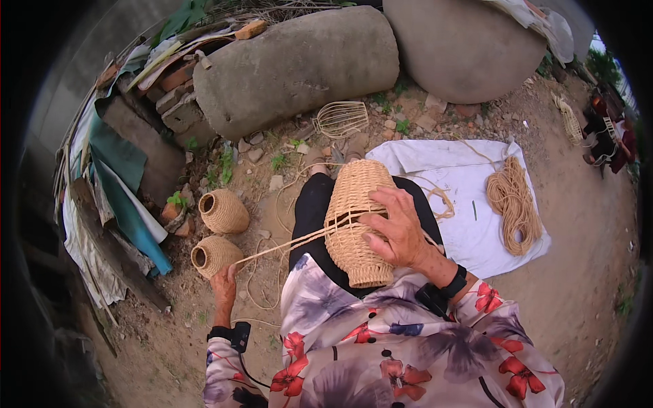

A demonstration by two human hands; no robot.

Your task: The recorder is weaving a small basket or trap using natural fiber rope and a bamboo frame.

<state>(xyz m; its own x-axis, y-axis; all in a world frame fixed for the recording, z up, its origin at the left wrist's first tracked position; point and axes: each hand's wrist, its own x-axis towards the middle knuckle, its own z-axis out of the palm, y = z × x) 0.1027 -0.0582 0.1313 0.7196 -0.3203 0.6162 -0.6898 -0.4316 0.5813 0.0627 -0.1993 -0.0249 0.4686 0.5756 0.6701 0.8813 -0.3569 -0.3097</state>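
A tan woven vessel (pixel 354 262) with a narrow strip of bare ribs across its middle lies lengthwise on my lap. My right hand (pixel 394 231) grips it from the right, fingers curved over that gap. My left hand (pixel 224 282), out to the left, pinches two taut cords (pixel 286 246) that run from the vessel's middle. Two finished-looking round tan vessels with dark openings, one upper (pixel 231 212) and one lower (pixel 221 251), lie on the ground beside my left hand.
A white sheet (pixel 469 258) at right bears a coiled rope hank (pixel 513 204). A wire-like frame (pixel 340 119) lies ahead, before concrete cylinders (pixel 292 68). Brick rubble and teal sheeting (pixel 129 197) stand at left; another frame (pixel 564 119) and dark objects (pixel 605 136) are at upper right.
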